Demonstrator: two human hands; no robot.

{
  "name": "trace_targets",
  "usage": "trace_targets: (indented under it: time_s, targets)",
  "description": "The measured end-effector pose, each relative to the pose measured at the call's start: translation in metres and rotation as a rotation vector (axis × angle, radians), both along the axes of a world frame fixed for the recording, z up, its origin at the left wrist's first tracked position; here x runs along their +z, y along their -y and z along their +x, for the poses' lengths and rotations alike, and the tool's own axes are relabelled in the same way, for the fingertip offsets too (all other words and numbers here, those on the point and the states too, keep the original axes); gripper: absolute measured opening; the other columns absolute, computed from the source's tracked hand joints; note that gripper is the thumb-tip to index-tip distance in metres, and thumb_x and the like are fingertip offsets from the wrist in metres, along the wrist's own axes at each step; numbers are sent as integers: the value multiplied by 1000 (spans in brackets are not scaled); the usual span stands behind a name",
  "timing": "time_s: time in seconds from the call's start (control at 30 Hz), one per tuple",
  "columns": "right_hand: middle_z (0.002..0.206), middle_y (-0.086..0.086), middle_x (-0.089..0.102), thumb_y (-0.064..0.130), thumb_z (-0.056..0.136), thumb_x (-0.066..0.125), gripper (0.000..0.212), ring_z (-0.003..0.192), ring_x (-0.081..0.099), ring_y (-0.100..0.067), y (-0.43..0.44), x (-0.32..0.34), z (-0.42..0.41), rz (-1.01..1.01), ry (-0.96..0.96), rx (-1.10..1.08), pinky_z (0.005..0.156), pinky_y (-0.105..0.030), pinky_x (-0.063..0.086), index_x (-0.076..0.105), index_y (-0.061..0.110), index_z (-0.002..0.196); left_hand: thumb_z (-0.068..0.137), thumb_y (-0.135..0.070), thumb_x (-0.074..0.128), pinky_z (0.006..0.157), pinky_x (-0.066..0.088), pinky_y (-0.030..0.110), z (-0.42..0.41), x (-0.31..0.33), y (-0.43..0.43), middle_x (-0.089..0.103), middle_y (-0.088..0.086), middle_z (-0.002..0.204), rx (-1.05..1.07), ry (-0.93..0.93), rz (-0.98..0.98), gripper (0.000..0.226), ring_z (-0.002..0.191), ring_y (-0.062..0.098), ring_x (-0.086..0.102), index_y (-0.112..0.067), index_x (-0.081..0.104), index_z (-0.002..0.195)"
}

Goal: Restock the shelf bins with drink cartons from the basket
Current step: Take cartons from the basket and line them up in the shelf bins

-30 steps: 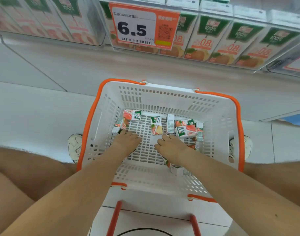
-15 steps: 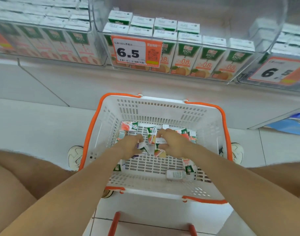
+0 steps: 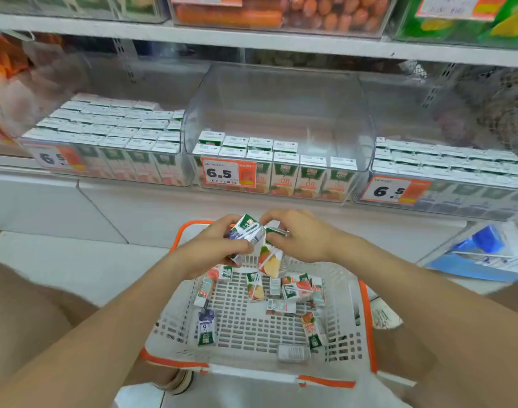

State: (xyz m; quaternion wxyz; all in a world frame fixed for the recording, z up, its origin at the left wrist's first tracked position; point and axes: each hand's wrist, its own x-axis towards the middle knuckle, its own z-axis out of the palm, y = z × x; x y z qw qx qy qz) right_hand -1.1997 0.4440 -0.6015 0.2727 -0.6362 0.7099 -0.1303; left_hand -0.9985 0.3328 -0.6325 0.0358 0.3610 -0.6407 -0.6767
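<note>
Above the basket's (image 3: pixel 367 313) far rim, the left hand (image 3: pixel 212 250) grips a purple carton (image 3: pixel 247 232) and the right hand (image 3: pixel 303 237) an apple carton (image 3: pixel 271 259), presumably bin-bound.

Two cartons (image 3: pixel 249 232) held above basket (image 3: pixel 367 307); more lie inside; middle bin (image 3: pixel 281 107) part-filled

Price tag (image 3: pixel 228 174) reads "6.5"; shelf cartons (image 3: pixel 284 178) read "08".

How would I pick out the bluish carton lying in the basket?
Start at the white, orange-rimmed basket. On its floor, near-left, one carton lies alone. Its dark blue front differs from the orange-red cartons beyond.
</note>
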Motion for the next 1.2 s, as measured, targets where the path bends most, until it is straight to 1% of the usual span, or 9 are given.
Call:
trace_targets:
  time_s: [0.1,0.2,0.23,0.37,0.53,0.67,0.83,1.07,1.2]
  targets:
    - [112,9,69,29,97,61,28,104,65,-18,-8,45,-1,-68,-36,-45,90,-41,54,66,35,123,77,-15,93,80,61,37,-2,37,-4,73,1,111,20,18,-265,65,86,16,72,-30,54,125]
    - [84,1,75,30,88,78,2,74,74,-19,-16,84,-10,-125,96,-180,73,-43,63,80,29,88,76,-21,93,72,59,36,-9,66,-5,74,-6,107,51,-30,-491,56,81,13,73,-31,51,111]
    - [77,-5,75,31,85,85,8,67,73,-22,-18,98,-13,-130,190,-228,66,-41,65,82,25,82,75,-22,93,70,59,37,-11,75,-6,74,-6,104,58,-78,-553,53,79,14,73,-31,52,107]
    - [81,-10,67,15,67,98,30,65,69,-19,-23,139,-29,-158,389,-330,71,-44,66,80,15,92,73,-27,95,64,52,21,-24,111,-2,73,-15,88,91,-187,-821,43,70,3,66,-28,63,102]
    - [95,-5,77,7,72,88,35,74,75,-24,-8,150,-50,-308,321,-340,81,-53,63,80,28,98,74,-24,92,76,57,28,-50,137,13,75,-11,97,140,-279,-964,46,86,7,68,-28,71,115]
    - [84,-7,79,29,87,83,21,73,78,-27,8,155,-55,-447,418,-423,78,-52,65,77,21,106,77,-29,91,77,57,21,-70,139,18,72,-15,107,253,-368,-883,52,98,5,70,-28,60,119]
    - [92,8,71,59,94,65,32,88,70,-20,30,136,-67,-600,19,-487,81,-47,59,62,30,106,86,-26,82,87,58,27,-92,136,21,76,-18,109,312,-392,-821,35,101,1,71,-31,71,118]
    - [84,-8,70,57,94,68,46,86,62,-34,35,138,-86,-653,-284,-560,71,-45,52,69,11,94,93,-13,72,84,56,20,-94,129,30,76,-14,106,378,-330,-749,27,97,-1,70,-23,71,118]
    - [90,-15,68,47,95,72,43,89,61,-41,39,135,-99,-485,-474,-492,68,-41,46,67,6,101,97,-14,66,80,58,19,-91,128,32,77,-11,109,388,-332,-698,26,97,1,71,-20,70,123]
